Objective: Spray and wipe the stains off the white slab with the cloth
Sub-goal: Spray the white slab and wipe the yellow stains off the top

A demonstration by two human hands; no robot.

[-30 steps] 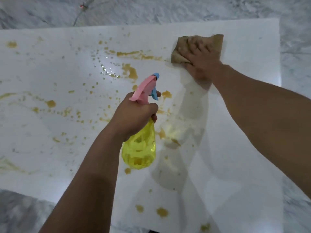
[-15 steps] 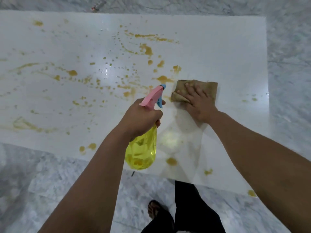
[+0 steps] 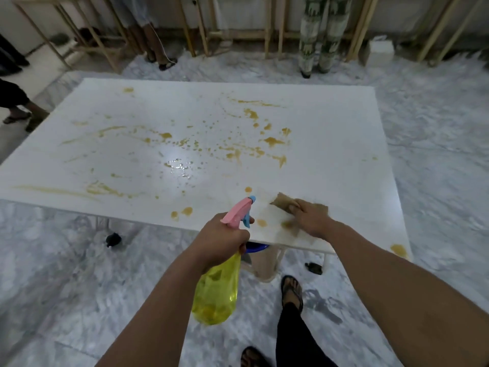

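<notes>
Two hands busy | left hand [image 3: 221, 241] wrapped round the spray bottle [image 3: 215, 290] | right hand [image 3: 311, 221] flat on the cloth [image 3: 284, 201], near edge of the slab [image 3: 330, 123] | stains [image 3: 272, 141] mid-slab

White slab [image 3: 330, 133], yellow-brown stains [image 3: 272, 141]

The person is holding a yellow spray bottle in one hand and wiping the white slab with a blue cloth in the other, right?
Almost. The cloth is brown, not blue, as the head view shows. The left hand does hold the yellow spray bottle, and the right hand presses the cloth on the white slab.
</notes>
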